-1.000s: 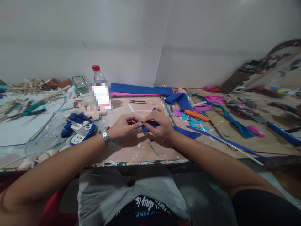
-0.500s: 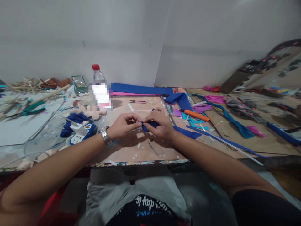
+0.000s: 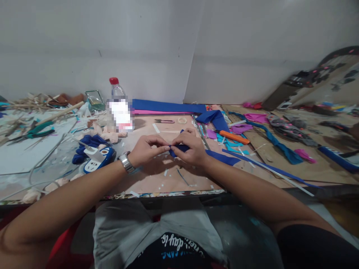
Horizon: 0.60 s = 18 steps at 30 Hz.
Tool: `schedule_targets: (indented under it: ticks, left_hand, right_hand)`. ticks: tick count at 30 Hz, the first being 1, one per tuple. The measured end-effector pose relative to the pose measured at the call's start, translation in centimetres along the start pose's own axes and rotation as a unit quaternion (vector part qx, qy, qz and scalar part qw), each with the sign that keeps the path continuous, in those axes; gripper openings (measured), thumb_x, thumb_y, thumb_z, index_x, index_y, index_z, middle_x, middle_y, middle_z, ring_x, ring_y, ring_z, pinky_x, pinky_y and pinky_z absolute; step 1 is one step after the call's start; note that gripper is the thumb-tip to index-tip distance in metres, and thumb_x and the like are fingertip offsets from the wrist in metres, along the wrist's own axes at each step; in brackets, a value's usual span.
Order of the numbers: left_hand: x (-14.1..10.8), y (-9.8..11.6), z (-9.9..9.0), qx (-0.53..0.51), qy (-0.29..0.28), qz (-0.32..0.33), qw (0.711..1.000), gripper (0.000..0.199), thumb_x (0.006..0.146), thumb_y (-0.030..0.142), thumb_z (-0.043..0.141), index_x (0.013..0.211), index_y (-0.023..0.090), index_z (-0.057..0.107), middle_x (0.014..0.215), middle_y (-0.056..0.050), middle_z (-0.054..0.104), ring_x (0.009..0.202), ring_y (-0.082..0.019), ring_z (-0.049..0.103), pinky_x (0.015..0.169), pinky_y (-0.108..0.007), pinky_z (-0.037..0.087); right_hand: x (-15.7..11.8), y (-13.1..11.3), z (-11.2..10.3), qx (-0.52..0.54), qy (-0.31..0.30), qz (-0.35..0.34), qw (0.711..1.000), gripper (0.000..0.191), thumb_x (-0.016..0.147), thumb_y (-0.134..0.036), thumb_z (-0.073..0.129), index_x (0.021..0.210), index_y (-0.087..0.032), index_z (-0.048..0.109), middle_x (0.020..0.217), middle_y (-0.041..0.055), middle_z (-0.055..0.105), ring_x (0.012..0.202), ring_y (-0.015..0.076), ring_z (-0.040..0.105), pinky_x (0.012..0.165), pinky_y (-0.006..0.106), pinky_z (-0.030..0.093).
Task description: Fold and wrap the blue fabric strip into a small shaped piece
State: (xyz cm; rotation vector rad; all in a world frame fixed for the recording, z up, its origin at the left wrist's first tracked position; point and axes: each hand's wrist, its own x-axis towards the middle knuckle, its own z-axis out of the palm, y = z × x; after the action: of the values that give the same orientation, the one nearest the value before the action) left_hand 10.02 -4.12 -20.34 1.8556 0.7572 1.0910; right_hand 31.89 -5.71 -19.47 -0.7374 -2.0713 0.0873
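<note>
Nearest you, grey trousers (image 3: 120, 224) cover your lap below the table (image 3: 157, 179). On the near right a white stick (image 3: 297, 185) slants out over the table's edge. On the near left sits a white-and-blue socket block (image 3: 92, 164) with a plug in it, and bunched dark-blue fabric (image 3: 95, 141) lies just beyond it.

In the middle, your two hands are together over the table. Your left hand (image 3: 148, 149), below a metal watch (image 3: 127, 162), pinches the left end of a small blue cloth (image 3: 181, 147) between thumb and fingertip. Your right hand (image 3: 193, 147) closes around the same cloth, hiding part of it. A flat blue strip (image 3: 224, 158) lies just right of that hand.

Farther right rests an orange cutter (image 3: 234, 137); far left, green-handled pliers (image 3: 40, 129). Straight beyond your hands lie small snips (image 3: 165, 121) beside a pale ring (image 3: 182, 120). Farther still, a red-capped bottle (image 3: 117, 89) stands left of a long blue band (image 3: 168, 106), near the wall (image 3: 157, 48).
</note>
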Motion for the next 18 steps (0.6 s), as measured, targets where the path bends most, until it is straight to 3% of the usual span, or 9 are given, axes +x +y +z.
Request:
schedule_targets:
  ticks: [18]
  left_hand:
    - [0.16,0.11,0.09,-0.024,-0.007,0.029,0.999,0.027,0.088,0.042,0.077,0.086,0.016,0.076,0.085,-0.007,0.073,0.08,-0.017,0.065,0.075,-0.029,0.05]
  right_hand:
    - [-0.15,0.35,0.07,0.03,-0.014,0.015,0.999,0.013,0.096,-0.033,0.065,0.088,-0.023,0.066,0.081,0.0005,0.074,0.075,0.018,0.065,0.09,0.043,0.039]
